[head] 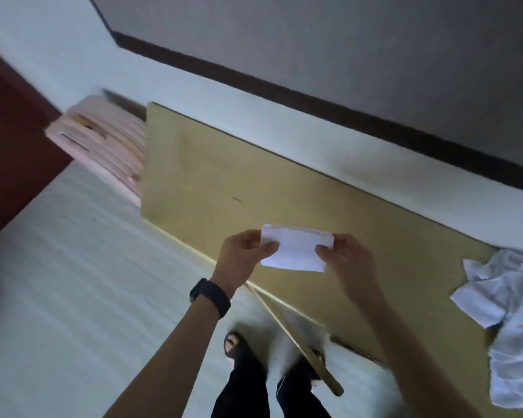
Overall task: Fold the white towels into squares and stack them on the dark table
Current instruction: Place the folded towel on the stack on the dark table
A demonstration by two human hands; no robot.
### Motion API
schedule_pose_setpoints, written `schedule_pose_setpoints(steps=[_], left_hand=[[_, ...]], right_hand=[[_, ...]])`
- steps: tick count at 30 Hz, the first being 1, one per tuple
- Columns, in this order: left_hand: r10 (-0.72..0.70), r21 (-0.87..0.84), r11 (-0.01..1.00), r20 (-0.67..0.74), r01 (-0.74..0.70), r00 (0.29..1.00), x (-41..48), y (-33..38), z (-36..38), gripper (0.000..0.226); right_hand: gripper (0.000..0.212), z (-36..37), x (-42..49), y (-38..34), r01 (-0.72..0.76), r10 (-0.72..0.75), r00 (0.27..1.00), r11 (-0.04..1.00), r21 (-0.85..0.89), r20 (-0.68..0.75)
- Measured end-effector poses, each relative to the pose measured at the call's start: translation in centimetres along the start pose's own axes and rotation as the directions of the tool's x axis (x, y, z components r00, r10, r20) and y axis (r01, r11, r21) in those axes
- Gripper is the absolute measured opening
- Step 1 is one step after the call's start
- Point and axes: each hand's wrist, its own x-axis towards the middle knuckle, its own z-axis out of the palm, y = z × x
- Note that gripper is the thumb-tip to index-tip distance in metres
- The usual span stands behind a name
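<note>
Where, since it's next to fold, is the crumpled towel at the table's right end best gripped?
Probably pinch the corner flap of the crumpled towel from its left: it juts out on the table, clear of bunched folds, while the rest hangs over the edge.

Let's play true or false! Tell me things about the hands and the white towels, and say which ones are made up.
1. The left hand and the right hand both pinch the folded towel. True.
2. The black watch is on the right wrist. False: it is on the left wrist.
3. A crumpled towel pile lies at the right end of the table. True.
4. A neat stack of folded towels stands on the table. False: no such stack shows; the towels lying on it are crumpled.
</note>
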Motion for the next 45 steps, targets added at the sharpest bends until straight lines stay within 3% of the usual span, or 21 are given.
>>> schedule_pose_setpoints(steps=[3,6,13,19,30,41,45], left_hand=[[0.043,-0.108,0.992,-0.166,-0.062,0.985,-7.3,2.2,-8.2,0.013],[0.09,-0.173,0.973,-0.327,-0.153,0.941,-14.9,3.1,-16.1,0.013],[0.105,-0.201,0.93,-0.659,-0.308,0.745,-35.0,-2.4,-34.1,0.016],[-0.012,-0.276,0.885,-0.819,-0.375,0.573,-51.5,-11.5,-46.4,0.017],[-0.299,-0.436,0.781,-0.89,-0.447,0.346,-72.7,-23.9,-63.4,0.023],[-0.463,-0.404,0.763,-0.886,-0.504,0.01,-88.2,-36.3,-83.9,0.022],[-0.509,-0.409,0.746,-0.859,-0.526,-0.053,-92.7,-40.6,-89.4,0.021]], right_hand=[[0.014,3.4,-4.9,-8.0,0.18,-0.18,0.966,0.984,0.02,0.183],[0.012,7.9,-10.4,-15.2,0.305,-0.321,0.877,0.947,0.103,0.357],[0.01,24.2,-28.0,-25.6,0.503,-0.515,0.533,0.831,0.238,0.671],[0.006,39.1,-46.1,-27.9,0.486,-0.52,0.302,0.805,0.34,0.799],[0.007,62.5,-71.7,-29.8,0.347,-0.402,0.016,0.861,0.372,0.916],[0.008,88.8,-95.0,-31.7,0.3,-0.274,-0.266,0.888,0.349,0.924],[0.008,95.9,-102.2,-31.6,0.311,-0.21,-0.338,0.895,0.319,0.918]])
